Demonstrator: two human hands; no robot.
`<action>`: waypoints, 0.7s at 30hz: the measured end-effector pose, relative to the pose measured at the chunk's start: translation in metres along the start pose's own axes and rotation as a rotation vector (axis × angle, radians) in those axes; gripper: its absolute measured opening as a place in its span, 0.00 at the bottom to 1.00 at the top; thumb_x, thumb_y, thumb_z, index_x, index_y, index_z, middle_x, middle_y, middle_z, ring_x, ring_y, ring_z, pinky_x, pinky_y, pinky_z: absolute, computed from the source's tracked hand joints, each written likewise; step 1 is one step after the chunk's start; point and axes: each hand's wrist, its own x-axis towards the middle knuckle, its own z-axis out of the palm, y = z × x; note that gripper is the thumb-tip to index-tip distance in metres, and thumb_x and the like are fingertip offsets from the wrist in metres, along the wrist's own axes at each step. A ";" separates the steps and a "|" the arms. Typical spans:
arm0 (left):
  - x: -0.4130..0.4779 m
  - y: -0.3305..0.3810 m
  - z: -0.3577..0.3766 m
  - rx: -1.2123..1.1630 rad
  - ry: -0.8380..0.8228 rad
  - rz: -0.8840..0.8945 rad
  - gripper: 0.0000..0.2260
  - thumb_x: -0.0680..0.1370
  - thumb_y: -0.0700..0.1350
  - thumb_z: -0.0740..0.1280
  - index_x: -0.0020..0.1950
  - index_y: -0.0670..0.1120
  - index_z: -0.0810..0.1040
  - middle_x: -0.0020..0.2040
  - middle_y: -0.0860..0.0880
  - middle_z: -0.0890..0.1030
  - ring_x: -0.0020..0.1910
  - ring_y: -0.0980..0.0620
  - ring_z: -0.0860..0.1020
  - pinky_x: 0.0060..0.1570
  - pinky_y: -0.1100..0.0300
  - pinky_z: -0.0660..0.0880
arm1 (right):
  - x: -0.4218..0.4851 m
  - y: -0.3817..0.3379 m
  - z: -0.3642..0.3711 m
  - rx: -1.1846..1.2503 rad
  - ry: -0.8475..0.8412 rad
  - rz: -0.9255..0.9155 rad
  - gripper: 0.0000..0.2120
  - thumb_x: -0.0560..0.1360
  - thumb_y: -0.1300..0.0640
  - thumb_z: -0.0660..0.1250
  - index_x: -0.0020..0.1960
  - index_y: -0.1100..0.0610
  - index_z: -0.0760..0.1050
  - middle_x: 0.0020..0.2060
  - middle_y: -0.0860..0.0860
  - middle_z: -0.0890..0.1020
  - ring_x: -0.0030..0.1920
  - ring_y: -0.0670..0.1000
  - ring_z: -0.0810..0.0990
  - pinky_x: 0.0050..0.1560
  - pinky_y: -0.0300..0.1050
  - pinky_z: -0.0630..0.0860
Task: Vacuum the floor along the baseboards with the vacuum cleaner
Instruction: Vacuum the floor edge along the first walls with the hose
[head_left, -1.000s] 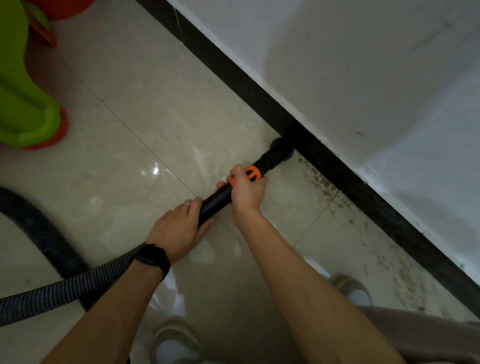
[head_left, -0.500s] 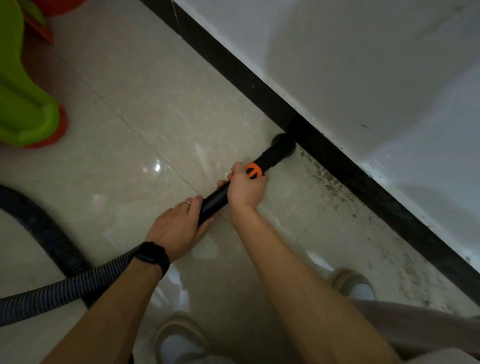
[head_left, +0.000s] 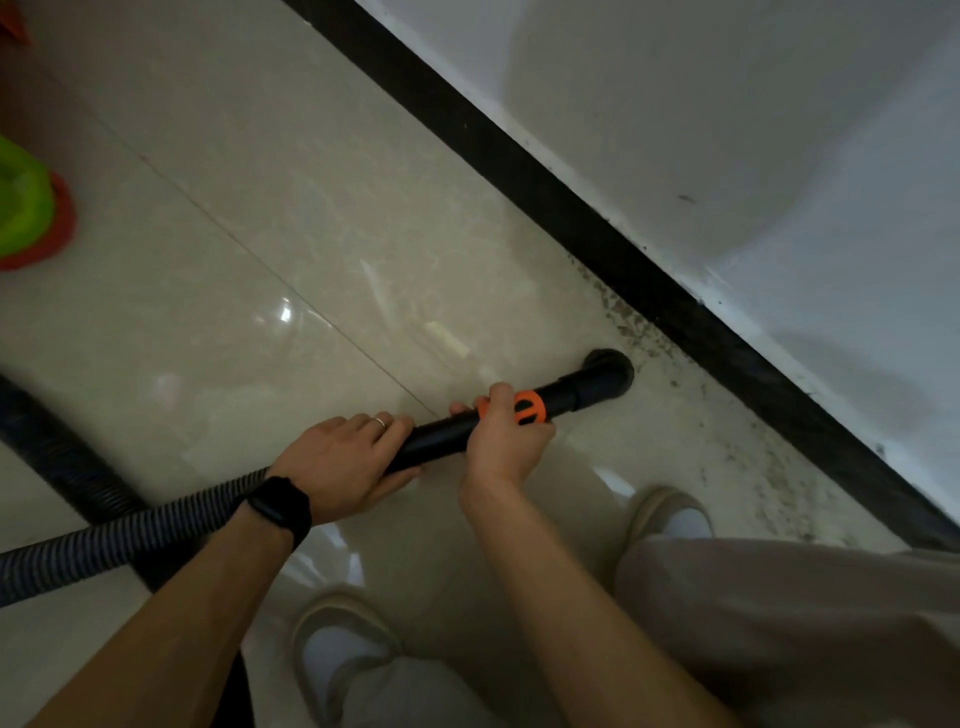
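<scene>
A black vacuum wand (head_left: 441, 434) with an orange ring (head_left: 527, 409) lies low across the cream tiled floor (head_left: 291, 218). Its round black nozzle (head_left: 608, 374) sits on the tile a short way from the black baseboard (head_left: 691, 312), beside a strip of dark specks of dirt (head_left: 748, 436). My right hand (head_left: 501, 439) grips the wand at the orange ring. My left hand (head_left: 343, 460), with a ring and a black wristband, grips the wand's rear end where the ribbed grey hose (head_left: 119, 540) joins it.
A white wall (head_left: 727, 130) rises above the baseboard. A green and red plastic object (head_left: 31, 218) stands at the left edge. A thicker black hose (head_left: 62, 457) crosses the floor at left. My two slippered feet (head_left: 343, 654) stand below the wand.
The nozzle has slid along the baseboard toward me and sits slightly away from it. Both hands kept their grip, and the view has shifted along the wall.
</scene>
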 end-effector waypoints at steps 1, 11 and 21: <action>0.000 0.001 0.000 -0.001 -0.001 -0.002 0.21 0.78 0.63 0.53 0.55 0.48 0.73 0.39 0.50 0.79 0.30 0.50 0.77 0.26 0.61 0.70 | 0.000 0.000 -0.001 0.008 0.000 0.000 0.16 0.79 0.62 0.67 0.64 0.61 0.66 0.37 0.54 0.80 0.28 0.50 0.84 0.29 0.41 0.78; 0.006 -0.001 -0.006 -0.017 0.036 -0.120 0.21 0.77 0.61 0.54 0.55 0.46 0.71 0.38 0.48 0.79 0.29 0.48 0.77 0.25 0.59 0.71 | 0.006 -0.013 0.019 0.006 -0.134 0.035 0.15 0.79 0.64 0.67 0.61 0.57 0.65 0.36 0.55 0.79 0.27 0.52 0.82 0.35 0.47 0.82; 0.027 -0.001 -0.013 -0.029 0.012 -0.294 0.18 0.76 0.56 0.63 0.56 0.43 0.73 0.41 0.45 0.80 0.30 0.44 0.78 0.29 0.60 0.63 | 0.023 -0.033 0.051 -0.082 -0.259 -0.017 0.17 0.77 0.64 0.68 0.63 0.59 0.66 0.34 0.54 0.78 0.27 0.53 0.82 0.31 0.44 0.80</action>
